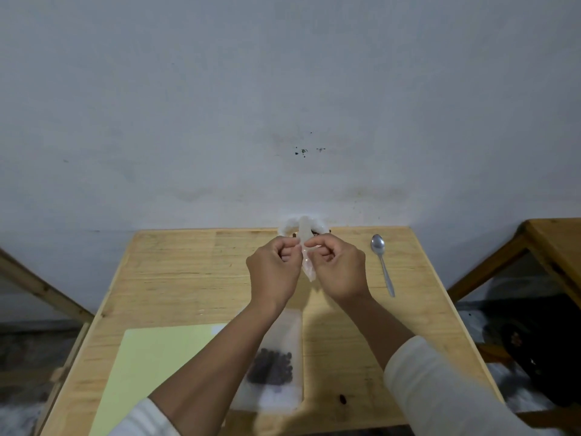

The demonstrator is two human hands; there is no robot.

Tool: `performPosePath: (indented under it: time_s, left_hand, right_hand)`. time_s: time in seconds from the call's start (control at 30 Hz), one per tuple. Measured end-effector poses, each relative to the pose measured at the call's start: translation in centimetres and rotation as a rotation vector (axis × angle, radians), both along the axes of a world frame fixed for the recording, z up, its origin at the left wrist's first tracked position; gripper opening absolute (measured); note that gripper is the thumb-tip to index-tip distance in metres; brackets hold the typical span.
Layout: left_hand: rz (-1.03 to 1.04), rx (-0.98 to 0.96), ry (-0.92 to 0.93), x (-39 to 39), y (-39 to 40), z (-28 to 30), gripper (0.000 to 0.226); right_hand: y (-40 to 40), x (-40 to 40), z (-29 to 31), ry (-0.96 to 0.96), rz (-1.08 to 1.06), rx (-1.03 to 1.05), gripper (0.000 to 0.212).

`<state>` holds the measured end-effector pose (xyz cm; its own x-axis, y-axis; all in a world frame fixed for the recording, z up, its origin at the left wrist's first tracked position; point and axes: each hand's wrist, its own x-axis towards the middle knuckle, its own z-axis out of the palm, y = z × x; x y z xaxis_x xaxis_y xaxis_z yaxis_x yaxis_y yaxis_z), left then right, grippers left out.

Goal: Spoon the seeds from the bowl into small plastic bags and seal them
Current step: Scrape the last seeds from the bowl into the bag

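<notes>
Small plastic bag [305,259] – pinched by left hand [274,272] and right hand [338,269], held above wooden table [188,272] | bowl [319,226] at far edge, mostly hidden | spoon [382,262] lying right | filled bag [273,363] with dark seeds – flat, near edge

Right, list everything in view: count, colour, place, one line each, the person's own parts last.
table: one, light wood, centre, against the wall
bowl: one, white, far table edge, mostly hidden behind the hands
empty bag: one, clear, held up between both hands
filled bag: one, clear with dark seeds, flat on the near table
spoon: one, silver, lying on the table right of the hands
paper: one sheet, pale green, near left of the table
side tables: two, wood, at the left and right edges
left hand: fingers pinch the empty bag
right hand: fingers pinch the empty bag
</notes>
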<state>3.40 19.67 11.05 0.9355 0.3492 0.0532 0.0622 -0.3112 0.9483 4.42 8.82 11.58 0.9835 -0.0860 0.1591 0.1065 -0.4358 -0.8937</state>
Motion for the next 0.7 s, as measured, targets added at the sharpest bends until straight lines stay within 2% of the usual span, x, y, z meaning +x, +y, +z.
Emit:
performPosePath:
  time_s: [0.17,0.3,0.4,0.53,0.6,0.7]
  left_hand:
    - [0.115,0.111,-0.015,-0.2,2.2,0.0,0.014]
    - [-0.003,0.108,-0.028,-0.6,2.9,-0.1,0.018]
    - [-0.291,0.068,-0.095,-1.1,3.8,-0.9,0.053]
    - [-0.563,0.303,-0.06,-1.1,4.6,-2.1,0.117]
    - [-0.579,0.334,-0.073,-1.0,4.2,-2.4,0.128]
    - [-0.498,0.311,-0.106,-0.8,3.8,-3.0,0.124]
  right_hand:
    - [0.3,-0.2,-0.2,-0.036,-0.075,-0.106,0.023]
    - [0.8,-0.1,0.4,0.066,0.048,-0.114,0.024]
    - [0.9,-0.4,0.9,0.12,0.123,-0.057,0.027]
    - [0.7,-1.0,1.3,0.2,0.172,-0.023,0.025]
    - [0.8,-1.2,1.4,0.216,0.226,-0.02,0.024]
    - [0.6,-1.2,1.3,0.166,0.244,-0.073,0.025]
